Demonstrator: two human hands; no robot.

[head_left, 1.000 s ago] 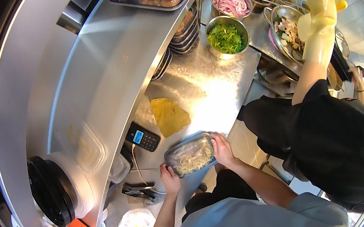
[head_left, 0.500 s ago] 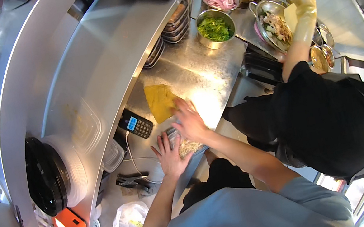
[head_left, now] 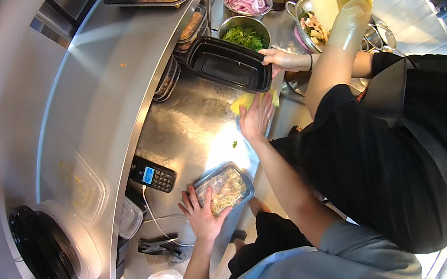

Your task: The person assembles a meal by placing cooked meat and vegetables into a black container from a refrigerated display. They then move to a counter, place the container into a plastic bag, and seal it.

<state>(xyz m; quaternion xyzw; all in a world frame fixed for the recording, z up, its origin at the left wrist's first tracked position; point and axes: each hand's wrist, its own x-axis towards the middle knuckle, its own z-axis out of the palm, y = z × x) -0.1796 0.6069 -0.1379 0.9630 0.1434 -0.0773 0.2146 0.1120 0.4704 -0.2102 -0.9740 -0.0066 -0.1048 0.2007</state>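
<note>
food container — clear, lidded, noodles inside, flat, lower centre | yellow cloth — flat on steel counter, centre, partly covered

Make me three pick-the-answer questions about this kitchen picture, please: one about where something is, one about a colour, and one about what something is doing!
1. Where does the right hand rest?
A. on the yellow cloth
B. on the keypad device
C. in the bowl of greens

2. What colour is the empty tray that the co-worker's bare hand holds?
A. white
B. black
C. red

3. What is the left hand doing?
A. hanging in the air
B. gripping a knife
C. lying flat against the lidded food container

Answers: 1 A, its palm covers the cloth on the steel counter; 2 B, the tray is dark all over; 3 C, its fingers touch the container's edge.
</note>
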